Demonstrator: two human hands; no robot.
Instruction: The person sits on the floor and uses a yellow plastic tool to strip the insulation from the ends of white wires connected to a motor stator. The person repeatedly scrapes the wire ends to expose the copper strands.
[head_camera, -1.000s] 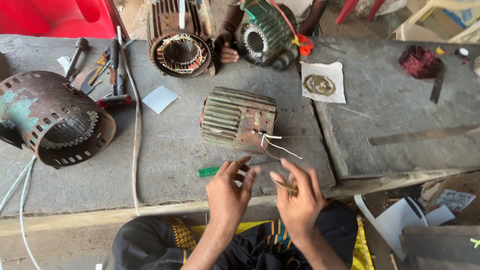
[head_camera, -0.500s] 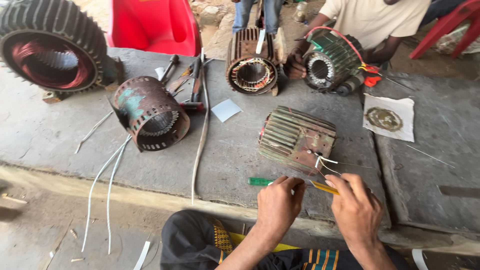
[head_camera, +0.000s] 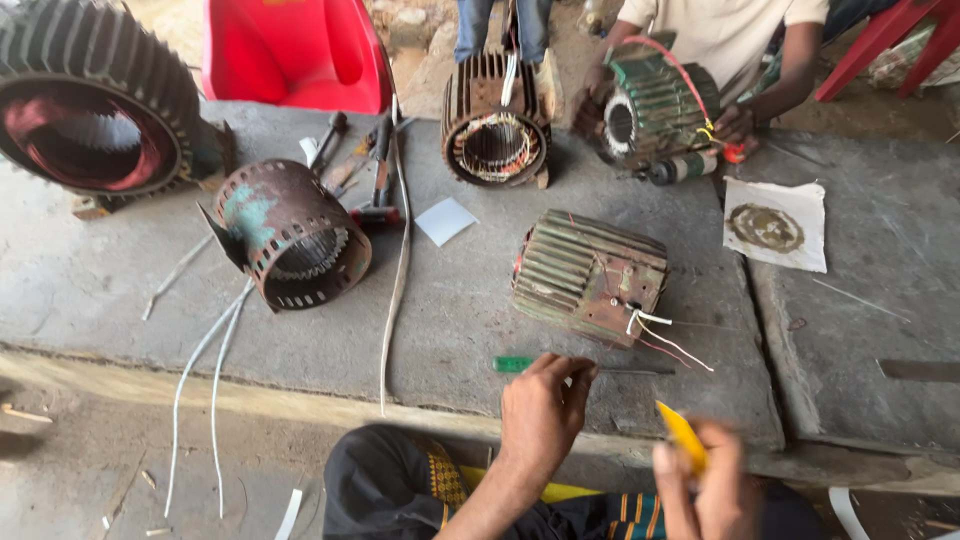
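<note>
Large grey ribbed cast-metal motor housing (head_camera: 90, 110), far left on the bench: round, deep cooling fins, reddish lining inside its bore.

Rusted round steel stator shell (head_camera: 290, 235) with patches of green paint: lies on its side, slotted rim, toothed laminations inside. Pale sleeved wires (head_camera: 205, 370) trail from it over the bench edge.

Grey concrete bench (head_camera: 440, 320): rough, stained, cracked slab.

Dark ribbed stator with copper windings (head_camera: 497, 135), upright at the far edge; small white paper square (head_camera: 445, 220) near it.

Green-handled screwdriver (head_camera: 520, 365): smooth plastic grip, thin steel shaft, lying flat near the front edge. Left hand (head_camera: 540, 415) rests over it, fingers curled, tips touching the handle; whether it is gripped or only touched cannot be told. Judgement: take it at mid-handle, keeping the shaft clear of the loose leads.

Green ribbed motor body (head_camera: 590, 275) with rusty terminal face: on its side, mid-bench, just beyond the left hand; thin white and red leads (head_camera: 665, 335) stick out, easily snagged.

Right hand (head_camera: 700, 480), blurred, closed around a yellow flat plastic piece (head_camera: 682, 435), held below the bench edge.

Green finned motor (head_camera: 655, 110) held by another person's hands at the far side.

White paper sheet with a round brass-coloured part (head_camera: 775, 225), right.
</note>
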